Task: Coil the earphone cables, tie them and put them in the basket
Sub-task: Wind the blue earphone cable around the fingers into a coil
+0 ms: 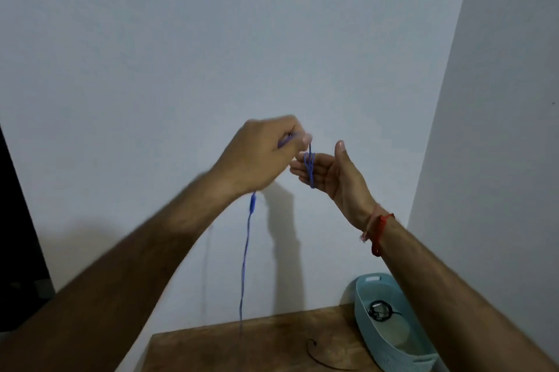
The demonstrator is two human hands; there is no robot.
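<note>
A blue earphone cable (245, 250) is raised in front of the wall. My left hand (263, 153) pinches the cable, and the long end with its inline remote hangs down from that hand toward the table. Several turns of the cable are looped around the straight fingers of my right hand (329, 172), which is held palm-up with the thumb raised. The light blue basket (375, 338) stands at the lower right on the table, and a coiled black earphone (379, 311) lies inside it.
A wooden table (242, 350) fills the bottom of the view against a pale wall. A loose black cable (320, 356) lies on it left of the basket. A dark shape borders the far left. A red thread band circles my right wrist.
</note>
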